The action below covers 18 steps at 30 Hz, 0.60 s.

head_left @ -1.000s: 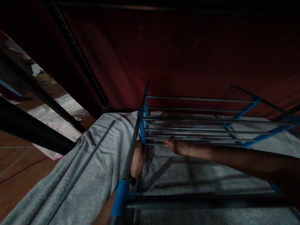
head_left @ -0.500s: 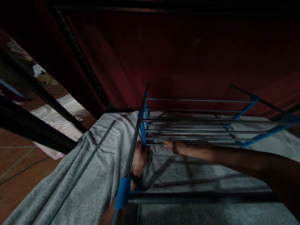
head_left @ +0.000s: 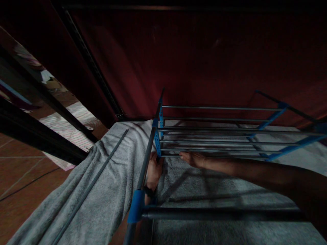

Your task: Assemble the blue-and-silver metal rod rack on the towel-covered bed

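Observation:
A rack of grey metal tubes joined by blue plastic parts lies across the blanket. My left hand (head_left: 154, 169), a dark band at its wrist, reaches behind the near side tube (head_left: 147, 156). Its fingers are closed around the lower end of a blue plastic bracket (head_left: 157, 144), partly hidden. Just to the right, my right hand (head_left: 192, 159) has its fingers closed on the lowest crossbar (head_left: 170, 156), close to where that bar meets the bracket. Blue brackets (head_left: 281, 152) at the far right hold the other ends of the crossbars.
A loose grey tube (head_left: 94, 180) lies on the grey blanket (head_left: 120, 190) at left. A thick dark tube (head_left: 217, 214) runs across the front from a blue joint (head_left: 136, 206). Behind stands a dark red panel (head_left: 204, 61); dark metal posts (head_left: 46, 136) cross the left.
The view has shifted slightly, so the scene sits a little to the right. Both hands keep their places on the rack.

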{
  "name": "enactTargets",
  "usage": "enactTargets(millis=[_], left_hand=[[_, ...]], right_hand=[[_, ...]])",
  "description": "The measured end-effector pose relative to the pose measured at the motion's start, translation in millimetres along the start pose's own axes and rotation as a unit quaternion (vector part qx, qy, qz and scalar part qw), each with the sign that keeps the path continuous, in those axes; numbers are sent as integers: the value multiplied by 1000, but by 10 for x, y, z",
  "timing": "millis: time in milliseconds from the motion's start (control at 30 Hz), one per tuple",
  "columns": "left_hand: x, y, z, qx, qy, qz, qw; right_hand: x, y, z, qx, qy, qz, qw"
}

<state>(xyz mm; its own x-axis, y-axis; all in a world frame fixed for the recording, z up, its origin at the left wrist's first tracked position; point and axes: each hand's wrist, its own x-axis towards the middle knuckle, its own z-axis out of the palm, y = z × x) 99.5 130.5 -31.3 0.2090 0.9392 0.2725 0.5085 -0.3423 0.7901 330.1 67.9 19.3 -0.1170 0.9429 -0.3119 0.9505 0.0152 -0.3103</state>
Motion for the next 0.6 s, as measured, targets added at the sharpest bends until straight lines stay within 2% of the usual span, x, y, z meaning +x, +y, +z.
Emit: enactTargets(millis=[167,600], left_hand=[[5,2,-1,-3,6,4,1000],[-3,65,-36,-17,-2,3,1000]], right_hand=[[37,50,-19,34,-4,-36,999],[111,118,40,62,-1,-46,997]])
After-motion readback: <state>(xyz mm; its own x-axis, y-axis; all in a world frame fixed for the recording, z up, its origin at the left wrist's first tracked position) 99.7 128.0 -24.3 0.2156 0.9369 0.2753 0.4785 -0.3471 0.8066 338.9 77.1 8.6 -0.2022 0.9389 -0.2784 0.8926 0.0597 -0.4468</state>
